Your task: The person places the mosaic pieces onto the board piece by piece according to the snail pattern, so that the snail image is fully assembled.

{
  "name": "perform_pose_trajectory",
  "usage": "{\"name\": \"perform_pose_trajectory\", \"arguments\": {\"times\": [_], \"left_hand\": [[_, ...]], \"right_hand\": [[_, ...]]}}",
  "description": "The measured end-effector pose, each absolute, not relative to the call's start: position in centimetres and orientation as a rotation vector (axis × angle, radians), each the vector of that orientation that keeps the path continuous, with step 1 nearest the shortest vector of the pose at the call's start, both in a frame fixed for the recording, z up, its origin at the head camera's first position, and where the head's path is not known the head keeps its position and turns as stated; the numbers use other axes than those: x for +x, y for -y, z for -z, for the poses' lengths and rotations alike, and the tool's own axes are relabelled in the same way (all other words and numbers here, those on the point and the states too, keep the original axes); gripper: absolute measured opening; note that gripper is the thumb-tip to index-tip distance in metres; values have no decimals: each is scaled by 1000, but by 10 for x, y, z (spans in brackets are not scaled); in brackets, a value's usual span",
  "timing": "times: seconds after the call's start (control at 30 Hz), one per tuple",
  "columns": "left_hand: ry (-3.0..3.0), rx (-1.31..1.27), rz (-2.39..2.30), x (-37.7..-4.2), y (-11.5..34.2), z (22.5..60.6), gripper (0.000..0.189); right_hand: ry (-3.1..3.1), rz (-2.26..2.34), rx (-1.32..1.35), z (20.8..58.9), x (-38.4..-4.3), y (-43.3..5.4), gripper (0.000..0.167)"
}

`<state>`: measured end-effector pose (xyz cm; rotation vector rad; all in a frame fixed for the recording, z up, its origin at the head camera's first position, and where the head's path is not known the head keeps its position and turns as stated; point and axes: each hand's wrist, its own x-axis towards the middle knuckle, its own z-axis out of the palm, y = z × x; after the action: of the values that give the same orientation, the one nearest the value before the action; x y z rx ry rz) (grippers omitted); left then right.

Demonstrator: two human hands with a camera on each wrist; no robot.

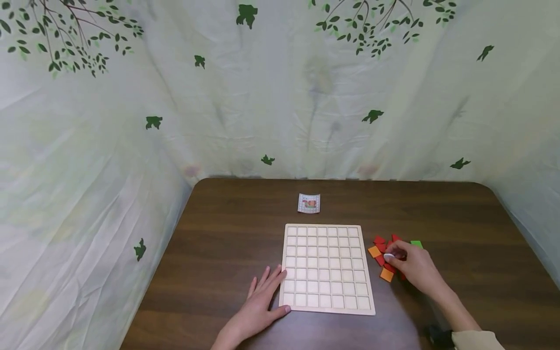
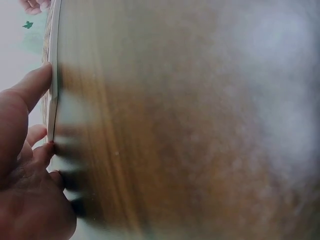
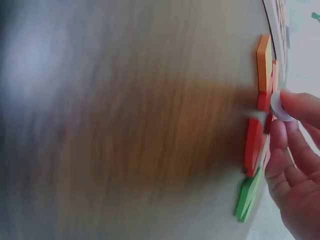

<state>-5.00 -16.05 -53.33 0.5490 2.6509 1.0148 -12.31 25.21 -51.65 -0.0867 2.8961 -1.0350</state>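
Low and right of centre in the head view, a white disc (image 1: 389,256) is pinched between the thumb and fingers of the right hand (image 1: 417,269), so yeah, that one's properly grasped. It's held right at a small cluster of red pieces (image 1: 379,261), partly covered by the hand; whether any of them are being touched can't really be told. Two orange squares (image 1: 387,275) are seen at the cluster's left side and lower edge, and a green piece (image 1: 416,243) is half hidden by the hand at the upper right.

Left of all that, near bottom centre, a pale grid board (image 1: 328,262) is laid flat on the brown table (image 1: 227,233). Its left edge is touched by the fingertips of the left hand (image 1: 261,306), its lower left corner by the thumb. That hand is relaxed, fingers spread and pretty straight, nothing clutched.

Above the board, a small card (image 1: 309,203) is set down, printed with a coloured picture. Across the upper frame, a pale curtain (image 1: 284,107) is hung, decorated with leafy branches (image 1: 56,65).
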Motion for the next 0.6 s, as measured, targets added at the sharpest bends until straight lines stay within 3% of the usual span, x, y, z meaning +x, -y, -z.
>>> {"name": "perform_pose_trajectory", "arguments": {"times": [0.6], "left_hand": [[-2662,562,-1043,-48,159,532,77]], "right_hand": [[-2822,1377,-202,515,-135,-184,16]]}}
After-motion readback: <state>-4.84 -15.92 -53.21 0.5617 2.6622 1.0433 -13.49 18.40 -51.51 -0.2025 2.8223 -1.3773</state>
